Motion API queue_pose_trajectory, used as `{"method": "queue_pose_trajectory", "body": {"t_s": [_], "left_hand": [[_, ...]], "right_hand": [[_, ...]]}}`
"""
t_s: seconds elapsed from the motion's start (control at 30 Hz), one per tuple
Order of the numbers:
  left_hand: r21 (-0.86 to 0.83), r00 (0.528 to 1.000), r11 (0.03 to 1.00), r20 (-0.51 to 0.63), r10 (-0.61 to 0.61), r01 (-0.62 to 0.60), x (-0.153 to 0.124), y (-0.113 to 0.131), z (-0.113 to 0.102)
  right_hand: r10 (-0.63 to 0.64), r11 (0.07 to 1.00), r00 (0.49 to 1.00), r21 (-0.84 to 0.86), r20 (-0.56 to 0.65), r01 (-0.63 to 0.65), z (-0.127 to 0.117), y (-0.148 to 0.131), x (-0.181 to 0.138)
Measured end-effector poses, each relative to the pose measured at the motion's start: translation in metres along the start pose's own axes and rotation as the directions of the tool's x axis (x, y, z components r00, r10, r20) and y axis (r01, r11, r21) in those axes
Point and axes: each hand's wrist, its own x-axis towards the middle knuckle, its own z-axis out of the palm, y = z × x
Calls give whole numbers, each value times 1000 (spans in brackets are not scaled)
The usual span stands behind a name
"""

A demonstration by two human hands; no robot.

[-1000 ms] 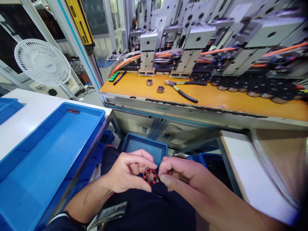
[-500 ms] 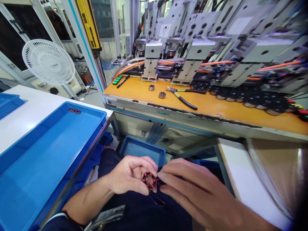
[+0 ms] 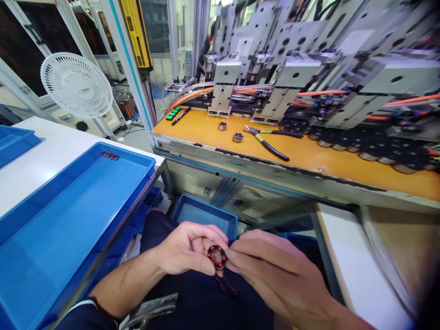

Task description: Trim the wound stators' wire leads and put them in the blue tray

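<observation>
My left hand (image 3: 190, 250) grips a small ring-shaped motor stator (image 3: 219, 265) between thumb and fingers above my lap. Dark red coils line the ring, and its open face is turned up towards me. Thin reddish wires (image 3: 225, 285) trail below it over my dark clothes. On the other side, my right hand (image 3: 280, 270) has its fingers pressed together, with the fingertips at the ring's right edge. Whatever lies between those fingertips is hidden.
A blue tray (image 3: 80, 229) on the white table at left holds several stators (image 3: 110, 156). Pliers (image 3: 271, 140), a black marker (image 3: 180, 116) and two metal rings (image 3: 237, 137) lie on the orange bench (image 3: 202, 130) before the machine. Another blue tray (image 3: 206, 215) sits low ahead.
My right hand's fingers have drawn together and come up against the stator's edge. The stator stays in my left hand, slightly further right. The whole view has shifted a little.
</observation>
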Motion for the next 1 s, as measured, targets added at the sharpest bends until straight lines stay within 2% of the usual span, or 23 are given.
{"method": "queue_pose_trajectory", "body": {"t_s": [0.13,0.23,0.33,0.4,0.5,0.57,0.7,0.8,1.0], "left_hand": [[139,997,988,-27,70,-66,1,3,0],[283,979,941,-20,201,-187,2,2,0],[377,955,884,6,296,-276,2,0,1],[371,971,903,-10,237,-216,1,-1,1],[321,997,947,-66,27,-4,-2,-1,2],[321,995,946,-102,-7,39,-4,-1,3],[364,986,930,-128,111,-58,-3,-4,5],[336,976,932,-116,183,-135,0,-5,4],[247,939,920,-86,332,-303,6,-7,2]], "right_hand": [[75,997,996,-21,-55,-76,5,-6,-3],[162,987,984,-8,-74,-163,11,-9,-3],[195,981,967,11,-165,-196,17,-9,-3],[184,981,961,-18,-208,-192,19,-8,-3],[167,981,965,-62,-204,-183,19,-7,-3],[165,978,967,-92,-197,-186,18,-6,-3],[175,959,953,-175,-246,-221,20,-6,-5],[200,939,933,-214,-301,-270,25,-5,-8],[263,931,901,-154,-345,-331,30,-5,-11]]}}
